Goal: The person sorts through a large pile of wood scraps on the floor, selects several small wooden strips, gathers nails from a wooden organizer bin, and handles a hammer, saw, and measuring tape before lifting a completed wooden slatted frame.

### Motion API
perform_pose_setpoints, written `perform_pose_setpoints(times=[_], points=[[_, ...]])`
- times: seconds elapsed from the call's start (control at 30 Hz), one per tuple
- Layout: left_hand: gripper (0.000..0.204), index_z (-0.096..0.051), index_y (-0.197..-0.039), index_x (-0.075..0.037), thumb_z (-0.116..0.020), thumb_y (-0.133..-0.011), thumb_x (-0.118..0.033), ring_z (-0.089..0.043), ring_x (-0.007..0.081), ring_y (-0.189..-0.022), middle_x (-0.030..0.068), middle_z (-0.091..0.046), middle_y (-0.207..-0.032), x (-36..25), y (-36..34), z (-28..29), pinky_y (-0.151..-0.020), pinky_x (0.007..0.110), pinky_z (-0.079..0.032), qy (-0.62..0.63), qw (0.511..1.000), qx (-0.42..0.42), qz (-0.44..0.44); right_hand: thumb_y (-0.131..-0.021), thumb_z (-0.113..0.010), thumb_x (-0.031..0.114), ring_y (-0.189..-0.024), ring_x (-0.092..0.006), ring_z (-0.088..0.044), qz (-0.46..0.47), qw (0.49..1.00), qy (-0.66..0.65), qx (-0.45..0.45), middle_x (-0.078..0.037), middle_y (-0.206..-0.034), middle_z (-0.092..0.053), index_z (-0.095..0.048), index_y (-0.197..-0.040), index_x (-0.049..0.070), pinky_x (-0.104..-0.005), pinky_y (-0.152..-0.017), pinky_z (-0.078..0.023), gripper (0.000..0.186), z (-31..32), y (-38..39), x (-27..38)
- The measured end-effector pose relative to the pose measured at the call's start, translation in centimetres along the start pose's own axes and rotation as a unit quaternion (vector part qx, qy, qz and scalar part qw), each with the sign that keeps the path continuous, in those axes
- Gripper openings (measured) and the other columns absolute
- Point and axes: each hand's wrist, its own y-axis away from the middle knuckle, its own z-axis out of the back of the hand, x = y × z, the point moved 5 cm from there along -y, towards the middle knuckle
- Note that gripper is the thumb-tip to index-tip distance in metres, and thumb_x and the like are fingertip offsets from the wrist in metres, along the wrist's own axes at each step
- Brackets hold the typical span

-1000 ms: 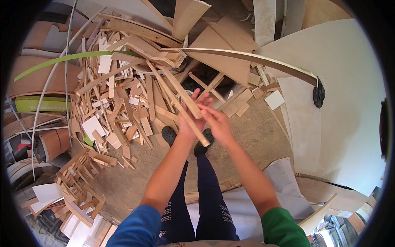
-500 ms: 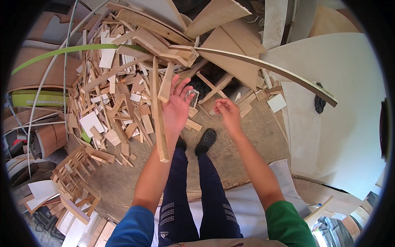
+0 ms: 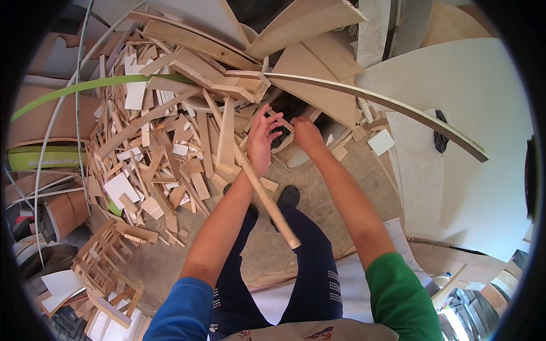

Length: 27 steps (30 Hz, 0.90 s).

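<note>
Toward the hollow in the wood pile, my left hand [image 3: 264, 142] reaches with fingers spread and nothing in it. A long wooden strip [image 3: 272, 206] slants across my left wrist, its near end over my leg; whether it touches the arm I cannot tell. Just right of that hand, my right hand [image 3: 307, 135] is closed at the corner of a slim wooden frame [image 3: 282, 118] and appears to grip it; its fingertips are partly hidden. Left of my left hand stands a short tapered wooden piece [image 3: 226, 133]. Below the frame lies a pale curved board [image 3: 296, 157].
Wood offcuts [image 3: 165, 142] heap up at the left. A long curved strip [image 3: 387, 102] arches over the right side, above a large pale panel [image 3: 455, 170]. A green band [image 3: 74, 88] bends across the left. A slatted wooden piece [image 3: 105, 256] lies lower left.
Both hands have moved closer together, the right one forward and onto the wooden frame. The long strip has swung, its near end now farther right. My legs have shifted.
</note>
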Motion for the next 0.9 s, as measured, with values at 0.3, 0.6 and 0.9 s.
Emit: perform_pose_setpoints(times=[0.3,0.6,0.9], points=[[0.05,-0.045,-0.133,-0.009,-0.048,-0.095,-0.041,-0.053,0.0179,-0.104,0.0081,-0.058,-0.118,8.8,-4.5,3.8,-0.087,0.034,-0.042,-0.095,0.985,-0.122,0.071,-0.086,-0.052,0.014,-0.103,-0.0281,-0.063,-0.061,0.954,0.164,0.243,-0.014,-0.111,-0.065,-0.069,-0.104,0.007,-0.0386,-0.083,-0.053,0.025,-4.9,-6.3,-1.4],[0.046,-0.047,-0.129,-0.006,-0.052,-0.093,-0.034,-0.056,0.0169,-0.098,0.0082,-0.06,-0.109,12.8,-6.9,6.1,-0.083,0.032,-0.044,-0.133,0.982,-0.066,0.116,-0.076,-0.063,0.008,-0.095,-0.0307,-0.066,0.07,0.885,0.226,0.4,-0.017,-0.101,-0.068,-0.07,-0.097,0.004,-0.0392,-0.08,-0.053,0.023,-9.4,-9.8,-3.5],[0.032,-0.053,-0.118,-0.003,-0.054,-0.091,-0.02,-0.06,0.0146,-0.087,0.0064,-0.064,-0.094,14.0,-8.5,6.8,-0.078,0.029,-0.045,-0.144,0.985,-0.057,0.076,-0.075,-0.062,0.006,-0.094,-0.0308,-0.066,0.028,0.913,0.199,0.355,-0.018,-0.098,-0.068,-0.07,-0.096,0.002,-0.0397,-0.079,-0.053,0.023,-10.7,-11.2,-3.9]])
